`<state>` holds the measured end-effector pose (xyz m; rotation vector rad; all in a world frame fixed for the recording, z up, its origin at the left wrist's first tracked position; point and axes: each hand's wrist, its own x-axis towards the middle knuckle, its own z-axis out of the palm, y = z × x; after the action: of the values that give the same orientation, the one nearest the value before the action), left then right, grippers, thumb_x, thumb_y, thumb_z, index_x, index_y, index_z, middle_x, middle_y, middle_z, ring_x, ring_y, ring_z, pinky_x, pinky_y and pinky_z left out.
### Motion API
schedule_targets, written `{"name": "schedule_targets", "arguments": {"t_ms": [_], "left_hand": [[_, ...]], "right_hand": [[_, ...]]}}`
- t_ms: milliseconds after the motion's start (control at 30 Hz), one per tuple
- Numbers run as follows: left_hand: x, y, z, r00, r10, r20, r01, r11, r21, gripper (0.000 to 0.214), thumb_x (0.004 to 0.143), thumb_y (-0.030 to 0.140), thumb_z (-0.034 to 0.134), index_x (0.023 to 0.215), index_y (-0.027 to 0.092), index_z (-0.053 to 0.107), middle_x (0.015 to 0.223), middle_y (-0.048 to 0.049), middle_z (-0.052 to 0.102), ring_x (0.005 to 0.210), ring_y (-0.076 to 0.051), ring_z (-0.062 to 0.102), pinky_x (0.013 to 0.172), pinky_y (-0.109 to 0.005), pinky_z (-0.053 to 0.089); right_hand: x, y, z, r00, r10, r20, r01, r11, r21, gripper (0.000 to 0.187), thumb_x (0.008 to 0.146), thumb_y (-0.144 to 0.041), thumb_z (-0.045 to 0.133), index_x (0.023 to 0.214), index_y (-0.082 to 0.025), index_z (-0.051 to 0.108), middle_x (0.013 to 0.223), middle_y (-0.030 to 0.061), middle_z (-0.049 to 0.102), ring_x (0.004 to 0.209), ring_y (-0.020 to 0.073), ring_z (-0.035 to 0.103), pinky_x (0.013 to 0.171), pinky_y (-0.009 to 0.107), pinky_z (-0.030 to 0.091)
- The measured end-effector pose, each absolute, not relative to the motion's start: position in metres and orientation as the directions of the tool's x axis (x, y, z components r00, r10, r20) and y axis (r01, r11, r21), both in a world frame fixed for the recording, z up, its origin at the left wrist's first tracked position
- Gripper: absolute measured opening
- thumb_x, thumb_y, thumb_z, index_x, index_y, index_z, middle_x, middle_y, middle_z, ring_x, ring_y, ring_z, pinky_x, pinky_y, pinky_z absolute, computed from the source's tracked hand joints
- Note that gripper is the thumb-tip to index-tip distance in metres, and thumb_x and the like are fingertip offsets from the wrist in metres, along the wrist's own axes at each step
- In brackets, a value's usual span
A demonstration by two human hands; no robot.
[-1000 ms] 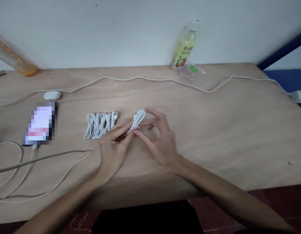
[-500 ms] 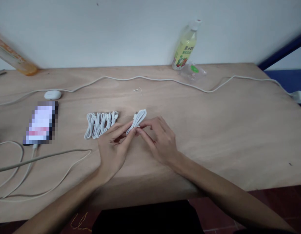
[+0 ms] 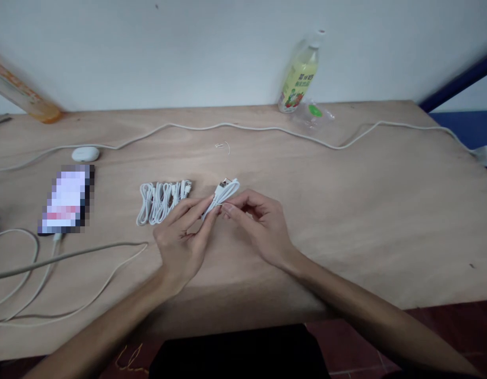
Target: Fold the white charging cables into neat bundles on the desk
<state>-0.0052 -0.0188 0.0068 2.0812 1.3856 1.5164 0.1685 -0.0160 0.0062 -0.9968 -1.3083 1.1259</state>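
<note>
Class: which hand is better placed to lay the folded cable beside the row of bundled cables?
Probably the left hand: it pinches the folded cable and sits nearest the row of bundled cables; the right hand is on the far side.

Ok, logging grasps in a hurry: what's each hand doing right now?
Left hand: closed on the small white coiled cable bundle.
Right hand: closed, pinching the same bundle.

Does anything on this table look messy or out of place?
Mostly tidy. A crumpled clear plastic piece lies beside the standing drink bottle at the back, and a tiny loose wire tie sits alone mid-table. The left hand and right hand both pinch a coiled cable.
</note>
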Motion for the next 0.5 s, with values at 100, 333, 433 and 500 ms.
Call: {"name": "schedule_targets", "arguments": {"t_ms": [100,333,433,500], "left_hand": [[-0.006,-0.019,0.008,0.035,0.781,0.624,0.564,-0.531,0.633,0.023,0.099,0.020,0.082,0.118,0.032,0.088,0.101,-0.0004,0.088,0.079,-0.016,0.080,0.074,-0.029,0.067],[-0.006,-0.019,0.013,0.051,0.855,0.515,0.464,-0.477,0.746,0.022,0.098,0.022,0.083,0.117,0.032,0.089,0.102,-0.0008,0.088,0.081,-0.017,0.079,0.076,-0.031,0.067],[-0.004,-0.019,0.014,0.030,0.879,0.475,0.406,-0.445,0.798,0.023,0.097,0.021,0.084,0.115,0.032,0.090,0.097,-0.0007,0.087,0.077,-0.016,0.078,0.070,-0.028,0.064],[-0.004,-0.018,0.014,0.009,0.898,0.441,0.381,-0.411,0.829,0.022,0.096,0.022,0.085,0.114,0.032,0.090,0.096,-0.0005,0.087,0.074,-0.015,0.077,0.063,-0.026,0.061]], "right_hand": [[0.173,-0.009,0.008,-0.117,0.982,0.150,-0.152,0.131,-0.980,0.017,0.095,-0.028,0.080,0.079,-0.024,0.080,0.082,-0.0002,0.081,0.080,0.0165,0.073,0.077,0.031,0.057],[0.188,0.004,0.008,-0.265,0.964,-0.007,-0.220,-0.067,-0.973,0.009,0.089,-0.031,0.084,0.083,-0.024,0.084,0.076,-0.0009,0.080,0.071,0.0143,0.068,0.065,0.027,0.050],[0.192,0.007,0.010,-0.292,0.956,-0.016,-0.185,-0.073,-0.980,0.012,0.089,-0.032,0.085,0.081,-0.023,0.084,0.075,-0.0002,0.080,0.070,0.0140,0.067,0.065,0.028,0.050],[0.193,0.006,0.012,-0.296,0.955,0.021,-0.167,-0.030,-0.986,0.014,0.091,-0.033,0.084,0.081,-0.023,0.084,0.077,0.0001,0.081,0.070,0.0138,0.067,0.067,0.028,0.051]]}}
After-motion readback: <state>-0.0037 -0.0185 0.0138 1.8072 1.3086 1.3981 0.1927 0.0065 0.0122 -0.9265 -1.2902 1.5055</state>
